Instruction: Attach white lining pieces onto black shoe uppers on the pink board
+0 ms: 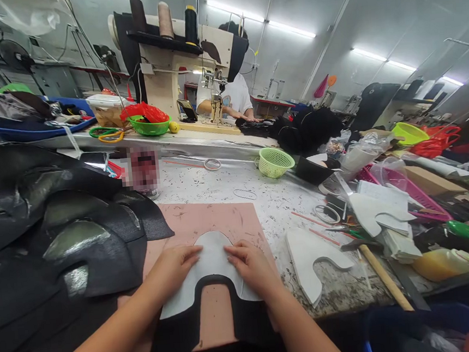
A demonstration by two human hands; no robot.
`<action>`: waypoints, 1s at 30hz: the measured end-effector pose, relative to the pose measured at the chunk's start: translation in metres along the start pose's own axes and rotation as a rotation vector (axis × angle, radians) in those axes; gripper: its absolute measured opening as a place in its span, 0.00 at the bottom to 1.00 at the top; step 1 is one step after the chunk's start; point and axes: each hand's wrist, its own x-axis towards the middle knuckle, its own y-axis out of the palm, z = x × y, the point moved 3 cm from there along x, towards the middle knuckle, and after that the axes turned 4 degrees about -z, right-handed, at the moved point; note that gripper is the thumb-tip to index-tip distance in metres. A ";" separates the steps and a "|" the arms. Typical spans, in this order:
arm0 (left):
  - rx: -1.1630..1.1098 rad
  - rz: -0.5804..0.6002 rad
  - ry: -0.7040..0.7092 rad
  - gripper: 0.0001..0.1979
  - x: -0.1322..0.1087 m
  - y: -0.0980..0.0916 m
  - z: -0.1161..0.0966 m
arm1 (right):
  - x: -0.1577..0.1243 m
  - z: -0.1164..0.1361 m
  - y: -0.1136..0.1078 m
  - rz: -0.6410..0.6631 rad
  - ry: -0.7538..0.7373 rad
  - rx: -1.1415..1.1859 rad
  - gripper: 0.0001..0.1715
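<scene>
A white U-shaped cut piece (211,265) lies on a black piece of like shape (247,317), both on a pink cutting mat (205,219). My left hand (172,269) presses flat on the white piece's left side, fingers stretched out. My right hand (253,267) rests on its right side, fingers laid flat too. Neither hand grips anything.
A pile of black leather pieces (59,235) fills the left. Another white U-shaped piece (311,257), a hammer (380,273), scissors (328,214), a green basket (274,161) and cluttered trays lie right. A sewing machine (178,55) and a person in white (236,96) are behind.
</scene>
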 end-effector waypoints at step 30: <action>-0.260 0.108 -0.539 0.16 -0.092 -0.009 0.007 | 0.000 0.002 -0.001 0.071 0.080 -0.073 0.17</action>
